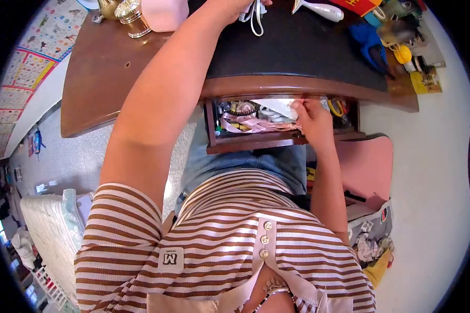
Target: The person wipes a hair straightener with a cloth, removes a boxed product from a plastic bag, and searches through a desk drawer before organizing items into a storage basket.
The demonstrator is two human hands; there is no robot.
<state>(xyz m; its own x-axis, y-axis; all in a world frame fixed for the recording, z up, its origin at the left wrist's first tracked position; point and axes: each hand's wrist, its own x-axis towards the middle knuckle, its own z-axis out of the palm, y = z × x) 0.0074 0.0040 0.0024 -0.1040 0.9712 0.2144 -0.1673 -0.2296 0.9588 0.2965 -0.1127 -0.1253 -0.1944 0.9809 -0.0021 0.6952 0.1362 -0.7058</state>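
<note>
My left hand (236, 9) is at the top edge of the view, partly cut off, with its fingers closed around a looped white cable (256, 25) above the dark desk top. My right hand (314, 119) reaches into the open drawer (266, 142), thumb and fingers pinched on the edge of a white sheet of paper or card (278, 106). Beside it in the drawer lie a pink ribbon (253, 124), a beaded loop and a yellow ring-shaped item (337, 108). Much of the drawer's contents is hidden under these.
On the brown desk (102, 78) stand a gold-coloured pot (132, 18) and a pink box (165, 14). A white handled item (324, 10) lies at the far side. Blue and yellow things (402, 53) crowd the right corner. A pink panel (365, 167) stands right of the drawer.
</note>
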